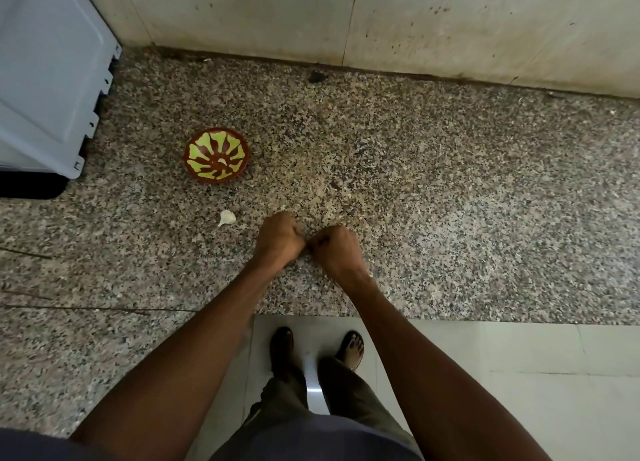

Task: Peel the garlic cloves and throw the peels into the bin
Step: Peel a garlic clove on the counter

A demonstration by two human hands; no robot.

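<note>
- Standing at a speckled granite counter (450, 190), the person has both hands low over the stone, close to its front edge.
- Left hand (277, 239) and right hand (334, 249): fingers curled under, knuckles up, the two fists touching at the thumb side. Whatever lies between them is hidden; it cannot be told whether they pinch a clove or only skin.
- Judgement: hands brought together like this suit working a small clove between the fingertips, with the counter beneath to catch loose skin.
- One garlic clove (227, 217), pale and apparently still in its skin, lies on the counter just left of the left hand, within easy reach, likely next in line.
- A red bowl (217, 155) with a yellow-green pattern sits further back and left, apart from the clove. A small pale piece lies inside, possibly a peeled clove; too small to confirm.
- A grey appliance (52, 79) stands at the far left, against the tiled wall (415, 24).
- No bin is in view; disposal of peels looks outstanding.
</note>
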